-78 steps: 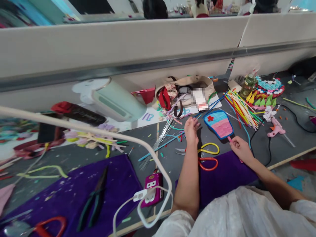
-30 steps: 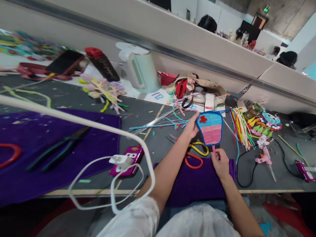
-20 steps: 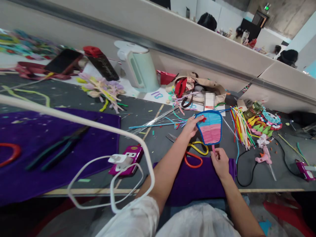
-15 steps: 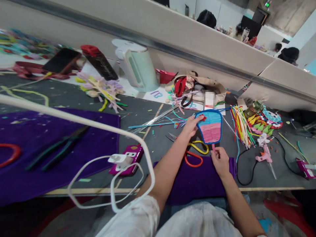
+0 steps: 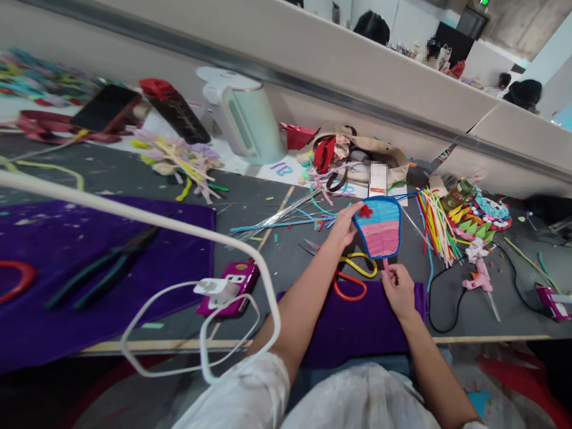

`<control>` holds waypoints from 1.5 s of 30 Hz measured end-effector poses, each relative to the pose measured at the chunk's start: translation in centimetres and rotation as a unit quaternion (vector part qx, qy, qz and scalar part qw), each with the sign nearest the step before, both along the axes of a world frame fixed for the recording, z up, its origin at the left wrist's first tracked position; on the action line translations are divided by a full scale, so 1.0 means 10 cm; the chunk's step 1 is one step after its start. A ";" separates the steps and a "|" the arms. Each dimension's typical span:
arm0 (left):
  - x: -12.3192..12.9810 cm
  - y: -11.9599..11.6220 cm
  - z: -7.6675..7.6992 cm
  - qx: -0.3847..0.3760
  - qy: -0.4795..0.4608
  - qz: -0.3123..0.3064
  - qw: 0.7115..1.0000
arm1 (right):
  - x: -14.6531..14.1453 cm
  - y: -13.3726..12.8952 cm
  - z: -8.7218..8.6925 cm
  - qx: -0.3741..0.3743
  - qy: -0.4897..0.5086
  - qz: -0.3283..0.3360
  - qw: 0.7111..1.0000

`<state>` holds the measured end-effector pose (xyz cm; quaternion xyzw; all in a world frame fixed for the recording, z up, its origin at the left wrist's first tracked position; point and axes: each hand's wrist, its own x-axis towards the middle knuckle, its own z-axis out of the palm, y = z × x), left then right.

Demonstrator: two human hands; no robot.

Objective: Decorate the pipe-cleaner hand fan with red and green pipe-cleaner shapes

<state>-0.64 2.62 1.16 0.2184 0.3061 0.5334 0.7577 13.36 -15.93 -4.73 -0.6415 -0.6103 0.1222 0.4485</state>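
A small hand fan (image 5: 382, 235) made of fuzzy pipe cleaners, blue above and pink below with a dark blue rim, is held up over the table. My left hand (image 5: 345, 226) is closed on its left edge, beside a small red flower (image 5: 366, 211) at the upper left corner. Below, my right hand (image 5: 399, 289) pinches the fan's pink handle (image 5: 386, 266). Scissors (image 5: 351, 289) with yellow and red handles lie between my forearms, partly on a purple cloth (image 5: 357, 333); my left forearm hides part of the blades.
To the right lie loose pipe cleaners (image 5: 438, 229) and a pink glue gun (image 5: 480, 280) with a black cord. On the left are a power strip (image 5: 243, 277), a looping white cable (image 5: 272, 298) and pliers (image 5: 111, 262). A kettle (image 5: 252, 119) and a bag (image 5: 388, 158) stand behind.
My left thumb has slid off the red flower toward the fan's edge, so the flower now shows whole. My right hand keeps its pinch on the handle.
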 end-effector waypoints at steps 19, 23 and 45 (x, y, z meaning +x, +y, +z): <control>0.02 0.01 -0.09 0.024 0.056 0.016 0.998 | -0.03 -0.01 0.03 -0.015 0.004 -0.004 1.000; 0.05 0.01 -0.12 0.005 0.056 0.012 0.998 | -0.07 -0.03 0.07 -0.022 0.025 -0.008 0.999; -0.03 0.02 -0.15 0.092 0.148 0.210 0.962 | 0.83 -0.16 0.48 -0.092 -0.083 -0.178 0.976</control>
